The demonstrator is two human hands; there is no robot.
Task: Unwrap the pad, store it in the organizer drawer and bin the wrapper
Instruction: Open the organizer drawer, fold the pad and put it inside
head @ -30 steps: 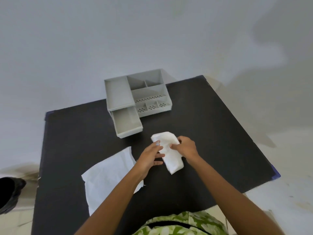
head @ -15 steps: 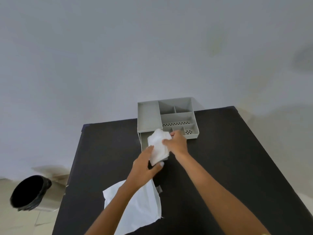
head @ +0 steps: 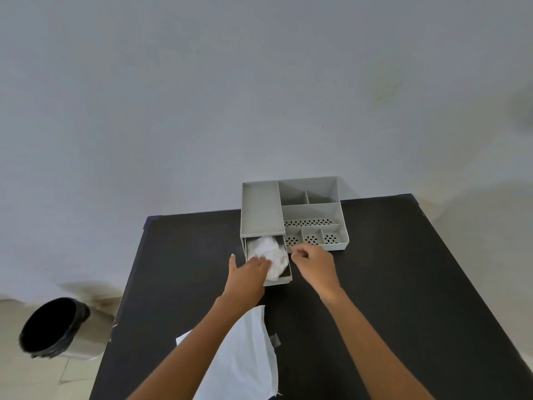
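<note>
The white folded pad (head: 269, 252) lies in the pulled-out drawer (head: 281, 282) of the grey organizer (head: 261, 209). My left hand (head: 246, 277) rests flat over the drawer's front left, its fingers pressing on the pad. My right hand (head: 313, 262) hovers just right of the drawer with its fingers curled and nothing visible in them. The white wrapper (head: 242, 359) lies flat on the black table (head: 403, 284) near me, partly under my left forearm.
A bin with a black liner (head: 54, 327) stands on the floor left of the table. The organizer sits at the table's far edge against a pale wall. A small grey scrap (head: 275, 340) lies beside the wrapper.
Both hands carried the pad from the table's middle to the organizer and set it into the drawer. My right hand has let go of it. The view has shifted up and left.
</note>
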